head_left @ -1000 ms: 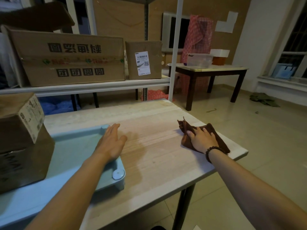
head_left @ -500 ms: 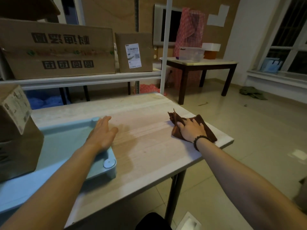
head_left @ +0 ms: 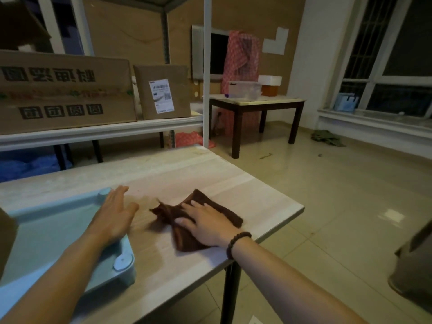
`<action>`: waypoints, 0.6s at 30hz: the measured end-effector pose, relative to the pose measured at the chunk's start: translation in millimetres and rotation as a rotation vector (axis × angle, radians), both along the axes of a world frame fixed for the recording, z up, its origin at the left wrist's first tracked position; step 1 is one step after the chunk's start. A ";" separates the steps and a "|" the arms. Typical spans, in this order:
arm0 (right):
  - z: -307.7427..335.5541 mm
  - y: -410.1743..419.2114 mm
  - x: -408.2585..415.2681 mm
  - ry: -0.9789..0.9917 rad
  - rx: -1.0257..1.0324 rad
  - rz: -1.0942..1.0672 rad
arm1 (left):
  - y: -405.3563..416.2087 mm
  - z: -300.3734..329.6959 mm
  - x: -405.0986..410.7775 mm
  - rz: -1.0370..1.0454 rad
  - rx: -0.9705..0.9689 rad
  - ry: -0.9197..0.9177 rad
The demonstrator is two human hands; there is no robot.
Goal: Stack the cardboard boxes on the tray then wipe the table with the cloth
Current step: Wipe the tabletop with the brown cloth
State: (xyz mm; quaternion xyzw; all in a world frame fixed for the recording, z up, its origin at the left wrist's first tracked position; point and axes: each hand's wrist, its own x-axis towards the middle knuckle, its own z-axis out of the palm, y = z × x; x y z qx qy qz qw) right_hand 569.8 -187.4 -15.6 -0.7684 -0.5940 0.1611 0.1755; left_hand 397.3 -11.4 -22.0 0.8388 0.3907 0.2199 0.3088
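Cloth: the dark brown, rumpled terry cloth (head_left: 187,220) lies on the pale wooden worktop (head_left: 163,174) near its right front corner, bunched toward its left end and flatter at the right. It looks soft, light and limp, so it should fold and drag rather than slide as one piece; a flat palm over its middle, with fingers spread to pin the loose end, seems the surest hold for wiping. The right hand (head_left: 205,226), with a dark bead bracelet (head_left: 237,243) at the wrist, lies open and flat on the cloth, fingers extended and pressing down, not closed around it. Just left of the cloth, the left hand (head_left: 114,216) rests open, palm down, on the right rim of the pale blue plastic tray (head_left: 46,235), steadying it and gripping nothing. A corner of a brown cardboard box (head_left: 5,239) shows at the left edge of the view, over the tray.

Compared with half a second ago, the cloth and right hand have swept left across the worktop, from by the right edge to near the tray, and the cloth is more bunched. The left hand stays where it was. Stacking looks done; wiping is under way.
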 end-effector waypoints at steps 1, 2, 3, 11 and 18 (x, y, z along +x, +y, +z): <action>-0.8 -2.1 13.6 0.019 0.012 -0.051 | -0.1 0.1 0.3 0.002 0.001 0.000; -1.9 -5.5 32.9 0.028 0.021 -0.124 | -0.4 0.4 0.6 0.008 0.004 0.003; -3.2 -10.3 55.3 0.026 0.020 -0.228 | -0.4 0.3 0.5 0.016 0.005 0.004; -15.2 -30.7 122.8 -0.269 -0.078 -0.659 | 1.2 0.3 0.6 0.018 0.023 0.011; -10.7 40.4 -64.7 -0.202 0.000 0.149 | -0.9 1.0 -0.5 0.025 0.001 -0.008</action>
